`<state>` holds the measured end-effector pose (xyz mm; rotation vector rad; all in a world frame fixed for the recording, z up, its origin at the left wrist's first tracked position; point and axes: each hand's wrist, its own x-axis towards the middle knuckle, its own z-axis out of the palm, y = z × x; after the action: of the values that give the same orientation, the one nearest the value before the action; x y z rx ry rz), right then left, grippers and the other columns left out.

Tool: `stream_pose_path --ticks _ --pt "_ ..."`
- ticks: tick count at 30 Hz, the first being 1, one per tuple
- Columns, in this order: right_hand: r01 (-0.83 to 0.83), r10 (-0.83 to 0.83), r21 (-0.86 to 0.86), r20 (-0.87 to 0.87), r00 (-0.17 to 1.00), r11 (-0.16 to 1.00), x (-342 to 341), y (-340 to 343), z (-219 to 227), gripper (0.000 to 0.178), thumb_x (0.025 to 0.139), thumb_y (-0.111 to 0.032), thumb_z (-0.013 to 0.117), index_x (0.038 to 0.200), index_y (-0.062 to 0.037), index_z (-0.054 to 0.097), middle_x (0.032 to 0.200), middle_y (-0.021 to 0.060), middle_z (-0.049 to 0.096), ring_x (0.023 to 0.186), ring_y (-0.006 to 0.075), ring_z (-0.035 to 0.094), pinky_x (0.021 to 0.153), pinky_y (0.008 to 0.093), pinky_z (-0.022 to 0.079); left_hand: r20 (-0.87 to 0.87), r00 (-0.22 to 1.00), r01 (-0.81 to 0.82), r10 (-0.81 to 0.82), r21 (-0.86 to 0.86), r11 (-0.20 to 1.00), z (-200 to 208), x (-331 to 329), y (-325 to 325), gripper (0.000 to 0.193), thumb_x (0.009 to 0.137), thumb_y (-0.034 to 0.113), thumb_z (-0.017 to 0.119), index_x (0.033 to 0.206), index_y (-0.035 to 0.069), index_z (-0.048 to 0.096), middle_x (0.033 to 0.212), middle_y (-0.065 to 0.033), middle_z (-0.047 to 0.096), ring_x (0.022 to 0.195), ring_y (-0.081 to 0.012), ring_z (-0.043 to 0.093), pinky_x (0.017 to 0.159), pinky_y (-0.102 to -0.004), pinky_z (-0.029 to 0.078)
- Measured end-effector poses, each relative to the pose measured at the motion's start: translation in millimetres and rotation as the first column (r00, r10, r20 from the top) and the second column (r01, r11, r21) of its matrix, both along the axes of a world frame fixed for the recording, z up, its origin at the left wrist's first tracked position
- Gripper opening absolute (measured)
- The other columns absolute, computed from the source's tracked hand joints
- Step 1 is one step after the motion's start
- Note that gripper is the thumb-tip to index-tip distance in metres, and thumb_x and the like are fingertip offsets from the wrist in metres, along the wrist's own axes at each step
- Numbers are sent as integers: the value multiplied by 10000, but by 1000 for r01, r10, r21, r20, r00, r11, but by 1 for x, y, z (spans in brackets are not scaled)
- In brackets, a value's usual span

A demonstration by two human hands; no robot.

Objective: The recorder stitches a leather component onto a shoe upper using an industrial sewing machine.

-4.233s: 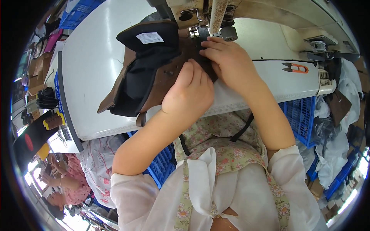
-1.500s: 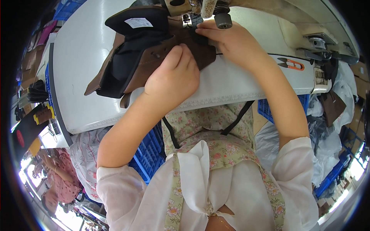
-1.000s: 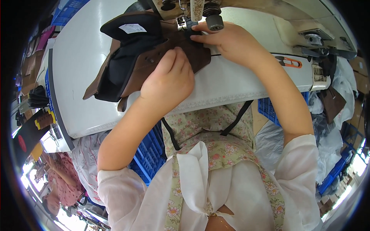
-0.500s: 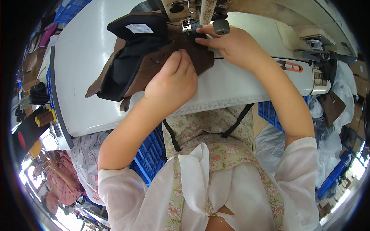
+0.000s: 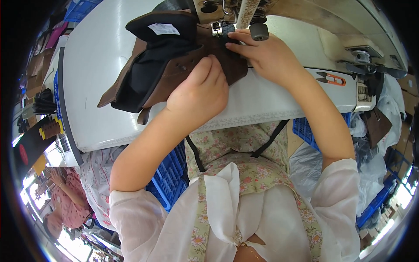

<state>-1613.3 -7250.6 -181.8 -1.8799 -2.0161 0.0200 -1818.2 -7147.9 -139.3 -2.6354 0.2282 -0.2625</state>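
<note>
A brown leather shoe upper (image 5: pixel 163 89) with a black lining lies on the white bed of a sewing machine. Its raised black tongue carries a white label (image 5: pixel 164 29), and small eyelets show along the side. The presser foot (image 5: pixel 217 29) sits at the upper's far right part. My left hand (image 5: pixel 200 89) is closed on the upper's near edge, fingers curled; the fingertips are partly hidden. My right hand (image 5: pixel 266 52) rests just right of the presser foot, thumb and finger stretched out apart, tips touching the dark piece there.
The machine head (image 5: pixel 314 17) overhangs the work from the far right. Orange-handled thread snips (image 5: pixel 331 79) lie on the table at right. Blue crates (image 5: pixel 168 179) stand beneath the table. At far left sits another person (image 5: pixel 72 196) in pink. Plastic bags (image 5: pixel 371 170) hang at the right.
The whole view has shifted slightly. The upper and both hands stay by the presser foot, in nearly the same grip and pose.
</note>
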Motion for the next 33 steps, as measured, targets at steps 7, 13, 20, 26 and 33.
stream_pose_path --ticks 7,13,20,26,33 --pt "8 -8 -9 -4 1000 1000 -2 1 0 451 820 19 539 1213 -174 650 1335 19 577 1259 251 516 1010 398 461 28 1000 7 -7 1 1000 -2 -1 4 307 685 175 566 901 0 697 1023 -116 689 1060 -222 610 1003 -328 411" --pt "7 -7 0 6 1000 1000 -1 1 -1 453 824 15 540 1216 -187 646 1347 4 571 1255 247 523 991 384 478 27 999 23 -22 -12 1000 -5 -1 9 312 682 176 563 904 1 697 1027 -110 691 1063 -215 608 1003 -324 411" --pt "15 -14 26 -52 999 1000 0 3 -4 469 825 42 524 1220 -178 647 1351 25 569 1251 258 532 997 371 477 60 998 18 -16 -39 999 -8 -1 11 317 676 178 560 904 5 696 1027 -99 692 1065 -206 607 1004 -321 411" --pt "13 -11 30 -65 998 999 0 3 -5 453 833 43 527 1209 -176 655 1356 35 565 1257 258 527 1011 372 468 65 998 16 -13 -42 999 -8 -1 11 322 670 177 559 905 5 697 1020 -94 692 1064 -205 609 1003 -319 411" --pt "14 -12 39 -46 999 999 -1 3 -5 477 825 41 521 1228 -183 643 1368 20 555 1270 232 517 966 356 499 84 996 22 -19 -40 999 -10 -2 13 312 673 177 558 896 8 695 1021 -92 691 1065 -200 607 1006 -317 410"
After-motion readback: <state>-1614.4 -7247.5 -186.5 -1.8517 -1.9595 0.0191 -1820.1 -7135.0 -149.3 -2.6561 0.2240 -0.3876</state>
